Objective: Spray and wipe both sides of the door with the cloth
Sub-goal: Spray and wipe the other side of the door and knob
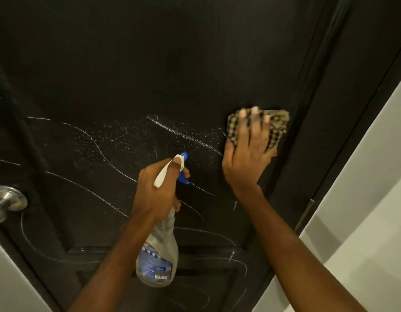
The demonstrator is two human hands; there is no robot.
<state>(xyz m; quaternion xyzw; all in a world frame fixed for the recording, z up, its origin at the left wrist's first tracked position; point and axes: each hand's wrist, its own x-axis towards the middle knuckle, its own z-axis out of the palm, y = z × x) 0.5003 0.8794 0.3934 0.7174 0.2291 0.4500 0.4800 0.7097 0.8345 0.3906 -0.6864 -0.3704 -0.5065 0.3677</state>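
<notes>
Spray bottle [158, 260] lower centre, clear, blue label, nozzle toward door. Left hand [155, 194] clenched round its neck, thumb along white trigger head. Right hand [246, 158] centre right, fingers straight and spread, pressing checked cloth [277, 129] flat on dark door [150, 64]. Droplets [127, 140], wet streaks mid-frame. Metal knob [6, 202] left edge.

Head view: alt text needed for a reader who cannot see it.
A person's right hand presses a checked cloth flat against a dark door near its right edge, while the left hand grips a clear spray bottle aimed at it. White droplets and streaks speckle the panel; a metal knob sits far left.
</notes>
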